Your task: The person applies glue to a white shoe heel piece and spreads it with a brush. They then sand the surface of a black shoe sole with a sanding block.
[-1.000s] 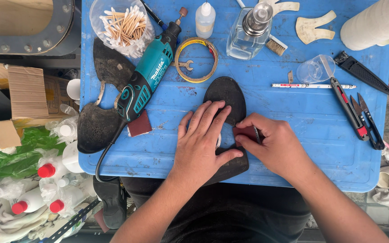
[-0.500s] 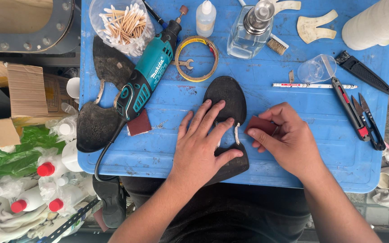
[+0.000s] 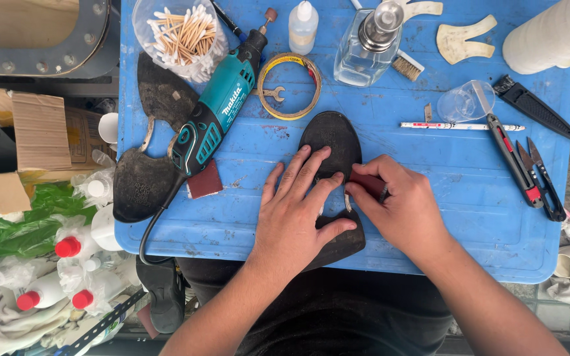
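A black rubber shoe sole (image 3: 333,140) lies lengthwise on the blue plastic table (image 3: 430,198). My left hand (image 3: 298,211) presses flat on the sole's middle, fingers spread. At the sole's right edge, my right hand (image 3: 404,207) pinches a small reddish-brown sanding block (image 3: 366,184) against it. A thin pale strip shows at the sole's edge between my two hands.
A teal rotary tool (image 3: 214,118) rests across another black sole (image 3: 143,178) at the left, beside a sandpaper piece (image 3: 204,179). Cotton swabs (image 3: 181,31), a glue bottle (image 3: 303,25), a glass bottle (image 3: 371,46), tape ring (image 3: 289,86), pen (image 3: 463,126), cutters (image 3: 514,158) and snips (image 3: 545,178) lie around.
My right hand has slid the sanding block along the sole's right edge, slightly up and toward the sole. My left hand stays pressed on the sole.
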